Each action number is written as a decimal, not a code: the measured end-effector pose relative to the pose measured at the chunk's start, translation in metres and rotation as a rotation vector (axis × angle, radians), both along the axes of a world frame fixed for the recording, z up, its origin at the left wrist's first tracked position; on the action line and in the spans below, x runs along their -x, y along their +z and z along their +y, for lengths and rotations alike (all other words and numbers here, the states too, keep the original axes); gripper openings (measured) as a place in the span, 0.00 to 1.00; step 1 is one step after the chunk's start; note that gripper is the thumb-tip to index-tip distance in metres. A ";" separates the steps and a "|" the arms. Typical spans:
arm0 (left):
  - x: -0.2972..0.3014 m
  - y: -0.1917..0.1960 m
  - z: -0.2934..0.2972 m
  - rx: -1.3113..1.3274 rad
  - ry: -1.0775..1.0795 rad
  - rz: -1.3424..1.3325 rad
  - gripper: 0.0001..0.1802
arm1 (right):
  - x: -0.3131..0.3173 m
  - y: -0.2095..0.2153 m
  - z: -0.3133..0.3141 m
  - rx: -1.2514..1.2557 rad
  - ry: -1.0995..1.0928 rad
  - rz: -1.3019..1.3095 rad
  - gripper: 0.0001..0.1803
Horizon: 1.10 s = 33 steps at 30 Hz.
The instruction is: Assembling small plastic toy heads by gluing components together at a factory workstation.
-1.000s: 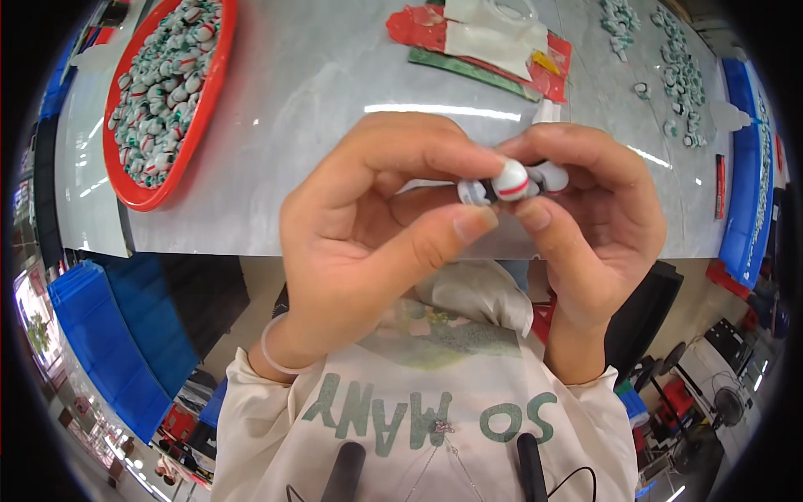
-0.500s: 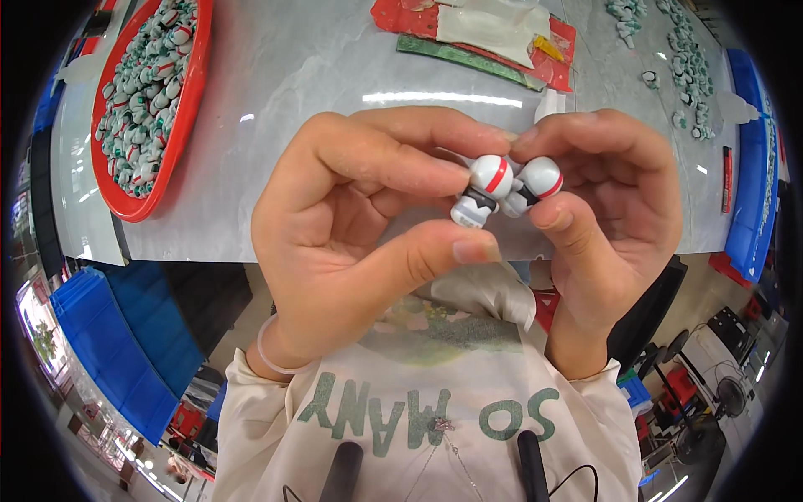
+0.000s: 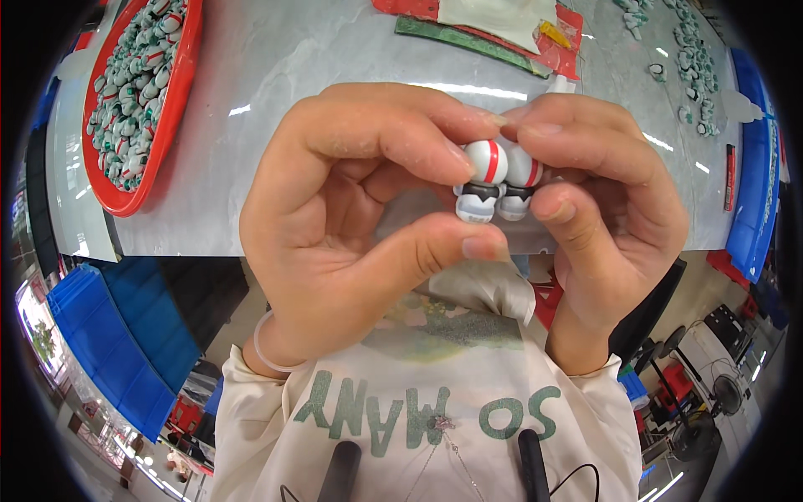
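Two small toy figurines are held side by side above the near edge of the table. Each has a round white head with a red stripe and a small white and black body. My left hand (image 3: 330, 197) has its fingers and thumb closed round the left figurine (image 3: 485, 163). My right hand (image 3: 615, 192) pinches the right figurine (image 3: 520, 169) between fingertips and thumb. The figurines stand upright and touch, or nearly touch, each other. Fingertips cover part of the right one's head.
On the left of the grey table (image 3: 276, 50) stands a red oval basin (image 3: 186, 84) heaped with similar figurines. Green and red sheets (image 3: 468, 43) lie at the back. More small pieces (image 3: 696, 67) are scattered at the far right, near a blue tray (image 3: 757, 192) and a red marker (image 3: 730, 177).
The two figurines have turned from tilted to upright and come closer together. Both hands have shifted slightly, with the fingers of the right hand reaching further over its figurine.
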State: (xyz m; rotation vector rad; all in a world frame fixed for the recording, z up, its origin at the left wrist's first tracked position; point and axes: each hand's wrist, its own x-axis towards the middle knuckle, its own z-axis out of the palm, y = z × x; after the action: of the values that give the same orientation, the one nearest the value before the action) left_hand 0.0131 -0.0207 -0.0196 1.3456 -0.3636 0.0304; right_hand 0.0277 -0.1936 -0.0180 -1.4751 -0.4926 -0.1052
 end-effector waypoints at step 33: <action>0.000 0.000 -0.004 -0.001 0.067 -0.010 0.25 | 0.002 0.001 -0.002 -0.006 0.068 -0.021 0.21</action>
State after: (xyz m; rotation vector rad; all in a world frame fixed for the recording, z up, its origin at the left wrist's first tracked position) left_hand 0.0133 -0.0248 -0.0194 1.3587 -0.3268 0.0923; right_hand 0.0262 -0.1955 -0.0167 -1.4515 -0.5586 -0.0683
